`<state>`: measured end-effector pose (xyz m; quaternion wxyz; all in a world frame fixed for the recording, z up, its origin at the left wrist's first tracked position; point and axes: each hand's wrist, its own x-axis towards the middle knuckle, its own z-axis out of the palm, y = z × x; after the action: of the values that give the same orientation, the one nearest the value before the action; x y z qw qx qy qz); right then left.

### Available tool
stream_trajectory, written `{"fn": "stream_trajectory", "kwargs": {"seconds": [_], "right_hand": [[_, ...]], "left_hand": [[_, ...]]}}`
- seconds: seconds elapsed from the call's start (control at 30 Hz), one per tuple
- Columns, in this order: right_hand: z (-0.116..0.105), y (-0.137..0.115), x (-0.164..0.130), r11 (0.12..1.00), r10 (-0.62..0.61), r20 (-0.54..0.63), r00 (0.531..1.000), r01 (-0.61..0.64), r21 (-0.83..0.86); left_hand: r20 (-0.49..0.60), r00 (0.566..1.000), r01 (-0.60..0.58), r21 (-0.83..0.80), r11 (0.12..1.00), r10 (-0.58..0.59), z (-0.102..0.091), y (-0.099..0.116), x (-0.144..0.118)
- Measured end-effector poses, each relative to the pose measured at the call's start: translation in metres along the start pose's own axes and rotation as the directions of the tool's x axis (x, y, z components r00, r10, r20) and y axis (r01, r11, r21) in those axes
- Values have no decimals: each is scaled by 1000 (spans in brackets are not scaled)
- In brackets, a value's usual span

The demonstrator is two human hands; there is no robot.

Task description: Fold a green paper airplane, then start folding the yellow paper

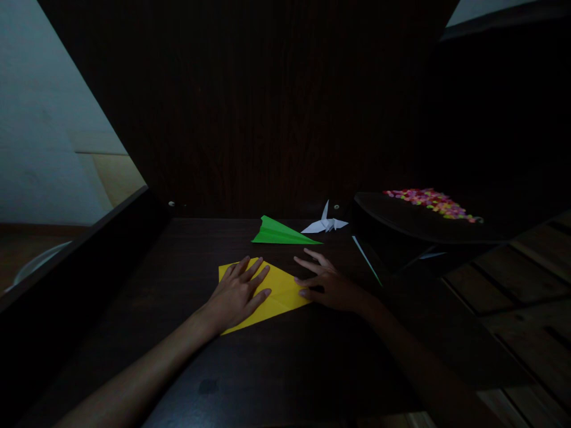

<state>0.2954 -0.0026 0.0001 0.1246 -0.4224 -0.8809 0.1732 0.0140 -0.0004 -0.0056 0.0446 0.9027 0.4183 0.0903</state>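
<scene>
On the dark bench (134,285) lies our yellow paper (281,288), pinned flat beneath our open left hand (236,294); our right hand (328,282), fingers spread, touches its right edge. Farther off sit a green paper plane (279,233) and white crane (325,223).

Both forearms are bare, with no sleeves, and the left hand (238,291) and right hand (330,284) wear nothing.

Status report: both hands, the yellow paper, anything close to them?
Left hand flat on yellow paper. Right hand open, fingertips at its right edge. Green paper plane and white paper crane lie behind, apart.
</scene>
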Motion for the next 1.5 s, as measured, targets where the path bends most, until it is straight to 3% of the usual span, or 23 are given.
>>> {"fn": "stream_trajectory", "kwargs": {"seconds": [0.17, 0.43, 0.67, 0.93, 1.17, 1.37, 1.5], "right_hand": [[-10, -1, -3, 1000, 4, -27, 1000, -3, 4], [-9, 0, -4, 999, -4, -94, 996, 6, 31], [4, 1, -1, 988, -151, -184, 971, 140, -71], [17, -10, 5, 977, -206, -169, 964, 192, -92], [26, -18, 11, 977, -203, -119, 972, 194, -83], [31, -23, 13, 975, -211, -131, 969, 198, -101], [32, -27, 13, 976, -197, -114, 974, 184, -113]], "left_hand": [[1, 1000, -1, -12, 1000, 1, -1, -1, 0], [23, 1000, -19, -12, 1000, 20, -1, -4, -2], [33, 993, -112, -47, 993, 114, 2, -11, -5], [53, 969, -233, -120, 965, 240, -2, -2, -6], [-32, 943, -331, -170, 928, 330, 5, -1, -6], [-131, 938, -341, -192, 920, 321, 4, 2, -5], [-140, 932, -359, -217, 908, 335, 1, 2, -6]]}}
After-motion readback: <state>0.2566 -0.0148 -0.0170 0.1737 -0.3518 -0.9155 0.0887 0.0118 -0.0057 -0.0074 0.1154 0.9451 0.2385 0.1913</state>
